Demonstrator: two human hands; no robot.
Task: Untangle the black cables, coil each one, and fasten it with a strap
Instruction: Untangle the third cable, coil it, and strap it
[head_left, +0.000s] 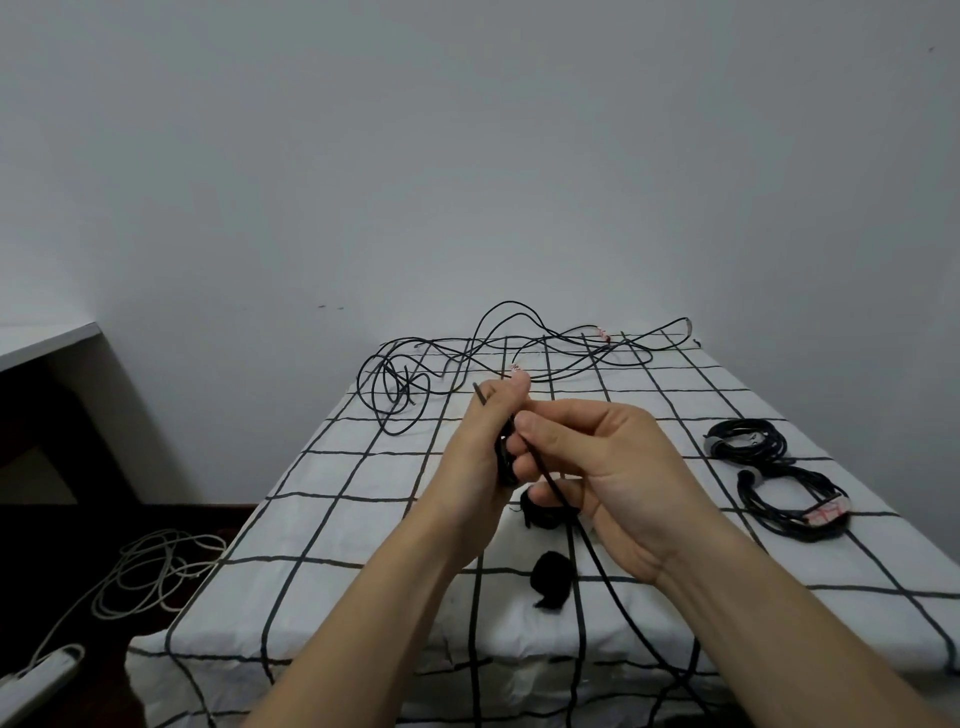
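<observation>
Black cable (602, 570) is mid-coil here. The left hand (480, 457) is clenched round a small bundle of loops at frame centre, with the short free end poking up past the thumb. The right hand (613, 483) pinches the running length just beside it. From there the cable drops over the near edge of the bench (337, 493) and out the bottom of the frame, so I can't tell how much is left or what it's lying on.

Stuff I'd worry about (my guesses only):

- Those loops look small and tight. If the left grip loosens while the right one slides along for the next wrap, the bundle could spring open.
- Feeding without letting the cable turn would probably build up twist, and then you get kinks.
- The hanging part could snag on the bench edge. It also runs just beside what look like 2 rolled straps (553, 579) under the hands, so a hard pull might drag 1 off.
- The tangle (467, 364) sits at upper centre. I can't tell if the held cable joins it; if it does, tugging would tighten the knots.

The 2 finished coils (748, 441) at the right are well apart, so probably safe.
</observation>
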